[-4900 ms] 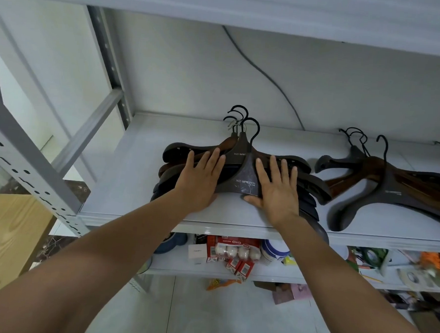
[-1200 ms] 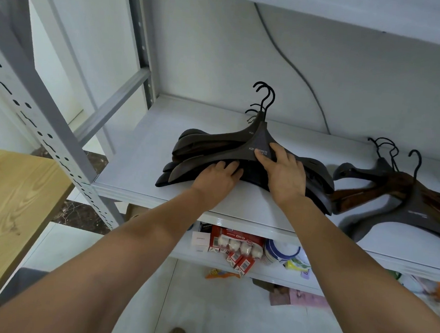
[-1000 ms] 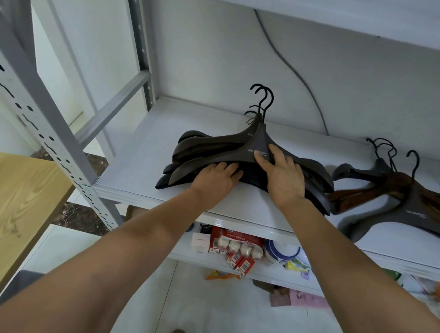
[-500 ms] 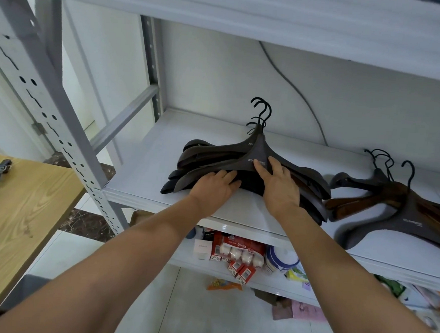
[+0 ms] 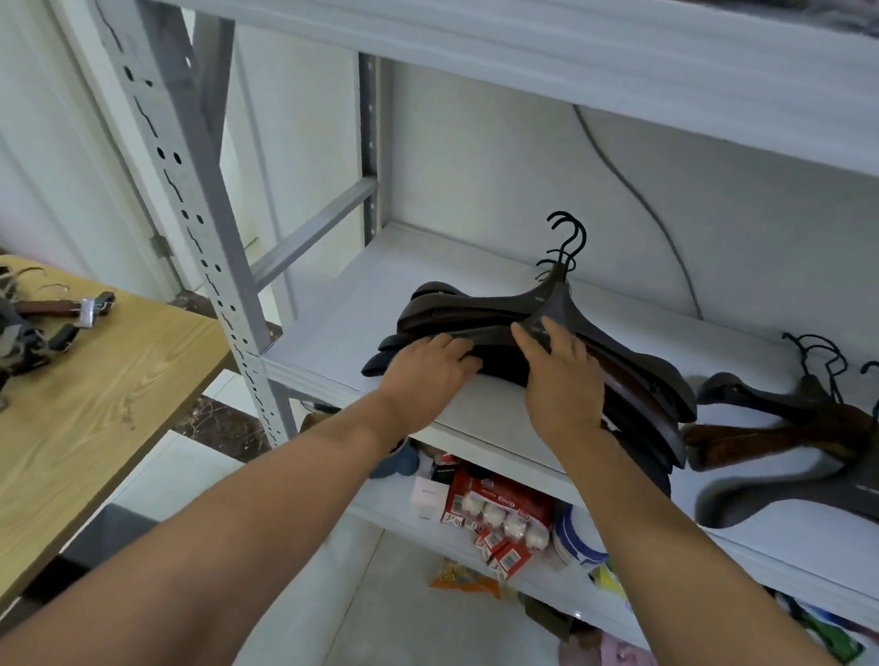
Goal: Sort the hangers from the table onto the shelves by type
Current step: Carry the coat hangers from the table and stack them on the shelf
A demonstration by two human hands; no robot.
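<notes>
Dark hangers (image 5: 480, 309) sit stacked on the shelf (image 5: 335, 326) near its front edge; we press our left hand (image 5: 427, 370) and right hand (image 5: 563, 379) on them, fingers straight, gripping nothing, to square the pile.

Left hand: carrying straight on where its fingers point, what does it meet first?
The stack of dark hangers; fingers of the left hand touch it now. Beyond, probably the right hand, though depth is unclear.

faint print on hanger (image 5: 480, 307), red packs (image 5: 489, 493); none legible
</notes>
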